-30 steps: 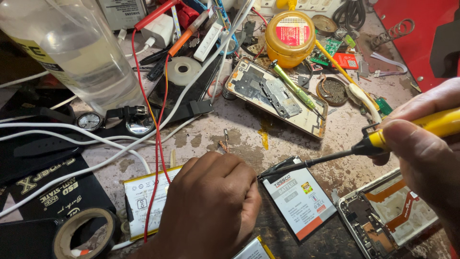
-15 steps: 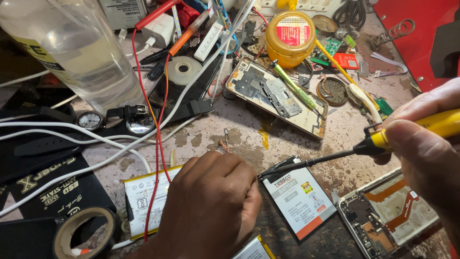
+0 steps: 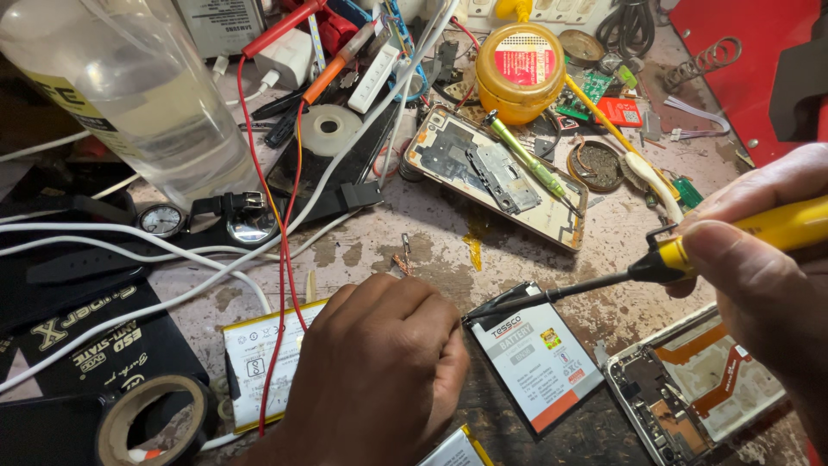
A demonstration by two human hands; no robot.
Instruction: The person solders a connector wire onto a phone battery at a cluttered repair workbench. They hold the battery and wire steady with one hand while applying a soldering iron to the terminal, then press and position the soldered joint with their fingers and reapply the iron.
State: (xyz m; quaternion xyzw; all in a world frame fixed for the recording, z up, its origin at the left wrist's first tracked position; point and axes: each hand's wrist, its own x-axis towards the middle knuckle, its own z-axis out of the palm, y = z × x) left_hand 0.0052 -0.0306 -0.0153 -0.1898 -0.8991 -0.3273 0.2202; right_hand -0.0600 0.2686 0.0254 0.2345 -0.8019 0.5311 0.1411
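My right hand [image 3: 759,276] grips a yellow-handled soldering iron [image 3: 655,263] whose dark tip reaches left to the top corner of a flat white phone battery [image 3: 539,358]. My left hand [image 3: 379,375] rests fisted on the bench beside that battery, its fingers near the battery's black tab; whether it pinches anything is hidden. A second battery [image 3: 254,367] with a yellow edge lies partly under the left hand. An opened phone frame [image 3: 690,388] lies below my right hand.
Another opened phone [image 3: 492,173] with a green screwdriver [image 3: 526,155] on it lies behind, near a yellow round tin [image 3: 520,69]. A clear plastic bottle [image 3: 129,86], watch parts [image 3: 203,220], red and white wires [image 3: 280,250] and a tape roll [image 3: 151,418] crowd the left.
The right hand and the soldering iron have shifted very slightly; the tip stays at the battery's corner. The left hand has not moved.
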